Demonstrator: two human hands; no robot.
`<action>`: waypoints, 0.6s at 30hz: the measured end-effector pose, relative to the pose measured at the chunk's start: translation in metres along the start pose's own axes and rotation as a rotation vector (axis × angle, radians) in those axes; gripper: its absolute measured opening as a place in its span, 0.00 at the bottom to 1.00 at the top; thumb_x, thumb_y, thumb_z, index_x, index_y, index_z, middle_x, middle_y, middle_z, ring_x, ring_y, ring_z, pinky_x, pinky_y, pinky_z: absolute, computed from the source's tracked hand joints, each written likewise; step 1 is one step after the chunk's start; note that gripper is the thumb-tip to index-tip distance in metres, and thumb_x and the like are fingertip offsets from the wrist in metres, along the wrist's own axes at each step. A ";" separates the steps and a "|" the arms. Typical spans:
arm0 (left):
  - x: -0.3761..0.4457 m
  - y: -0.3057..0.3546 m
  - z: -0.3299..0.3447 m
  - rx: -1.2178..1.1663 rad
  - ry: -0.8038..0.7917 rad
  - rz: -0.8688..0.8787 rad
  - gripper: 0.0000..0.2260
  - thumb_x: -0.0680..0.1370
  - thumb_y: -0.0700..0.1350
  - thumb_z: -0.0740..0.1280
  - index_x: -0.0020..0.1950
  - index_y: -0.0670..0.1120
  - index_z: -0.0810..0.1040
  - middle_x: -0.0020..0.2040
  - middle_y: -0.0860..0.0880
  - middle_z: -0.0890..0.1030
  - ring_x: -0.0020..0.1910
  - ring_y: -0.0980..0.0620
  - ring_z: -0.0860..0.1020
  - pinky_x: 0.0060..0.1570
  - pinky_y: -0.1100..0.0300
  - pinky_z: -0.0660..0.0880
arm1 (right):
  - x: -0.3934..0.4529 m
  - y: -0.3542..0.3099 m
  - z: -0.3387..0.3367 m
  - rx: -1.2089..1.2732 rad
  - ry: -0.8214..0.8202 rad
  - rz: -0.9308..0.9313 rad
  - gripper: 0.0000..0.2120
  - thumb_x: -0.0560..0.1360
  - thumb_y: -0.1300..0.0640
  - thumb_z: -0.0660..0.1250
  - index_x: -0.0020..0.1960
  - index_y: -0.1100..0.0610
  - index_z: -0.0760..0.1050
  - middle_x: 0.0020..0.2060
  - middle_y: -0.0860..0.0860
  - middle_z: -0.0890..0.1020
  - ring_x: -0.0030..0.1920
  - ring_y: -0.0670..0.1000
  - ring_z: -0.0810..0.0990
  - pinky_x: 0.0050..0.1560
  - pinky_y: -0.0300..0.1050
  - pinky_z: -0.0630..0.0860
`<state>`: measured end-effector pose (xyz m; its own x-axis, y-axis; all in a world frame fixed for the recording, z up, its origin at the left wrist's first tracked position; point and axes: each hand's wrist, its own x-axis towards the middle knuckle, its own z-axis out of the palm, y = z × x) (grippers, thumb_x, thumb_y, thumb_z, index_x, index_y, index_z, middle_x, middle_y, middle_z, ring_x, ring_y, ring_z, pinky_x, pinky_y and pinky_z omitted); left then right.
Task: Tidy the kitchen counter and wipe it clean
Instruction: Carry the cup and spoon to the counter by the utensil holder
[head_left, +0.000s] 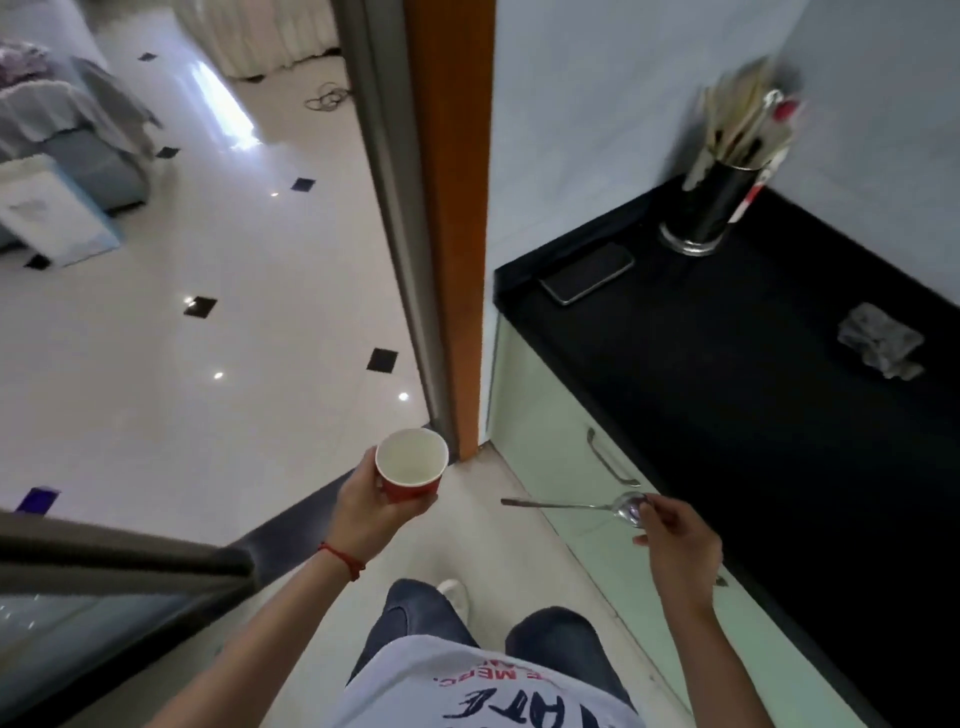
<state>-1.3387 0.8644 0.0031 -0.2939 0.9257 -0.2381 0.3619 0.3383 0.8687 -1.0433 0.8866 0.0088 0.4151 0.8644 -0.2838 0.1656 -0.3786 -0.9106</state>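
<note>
My left hand grips a red paper cup with a white, empty inside, held upright over the floor near the door frame. My right hand pinches a metal spoon by its bowl end, the handle pointing left, just off the front edge of the black counter. A crumpled grey cloth lies on the counter at the right.
A dark phone lies at the counter's left corner. A black utensil holder full of chopsticks and utensils stands at the back by the wall. Pale green cabinet doors with a handle sit under the counter. The orange door frame stands left.
</note>
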 end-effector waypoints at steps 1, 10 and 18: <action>0.014 0.011 0.001 -0.005 -0.029 0.015 0.27 0.62 0.42 0.79 0.54 0.52 0.69 0.48 0.53 0.76 0.48 0.52 0.75 0.42 0.72 0.69 | 0.002 -0.002 0.000 0.005 0.027 0.011 0.13 0.73 0.66 0.66 0.37 0.49 0.76 0.34 0.48 0.81 0.31 0.48 0.80 0.25 0.26 0.71; 0.107 0.075 0.078 -0.179 -0.177 0.007 0.30 0.60 0.46 0.79 0.59 0.52 0.72 0.55 0.49 0.79 0.55 0.46 0.78 0.54 0.47 0.78 | 0.051 -0.018 -0.034 0.067 0.322 0.069 0.05 0.73 0.63 0.68 0.42 0.54 0.80 0.35 0.49 0.83 0.28 0.39 0.80 0.30 0.30 0.77; 0.155 0.143 0.146 -0.139 -0.243 0.154 0.32 0.55 0.57 0.74 0.56 0.55 0.68 0.48 0.61 0.75 0.47 0.60 0.76 0.44 0.73 0.69 | 0.149 -0.066 -0.055 0.057 0.451 0.016 0.08 0.72 0.61 0.68 0.40 0.48 0.78 0.38 0.48 0.83 0.33 0.44 0.83 0.40 0.39 0.82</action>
<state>-1.2028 1.0810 0.0271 -0.0191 0.9832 -0.1816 0.2569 0.1803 0.9495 -0.9428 1.0218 0.0430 0.7672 0.6235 -0.1501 0.1120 -0.3607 -0.9259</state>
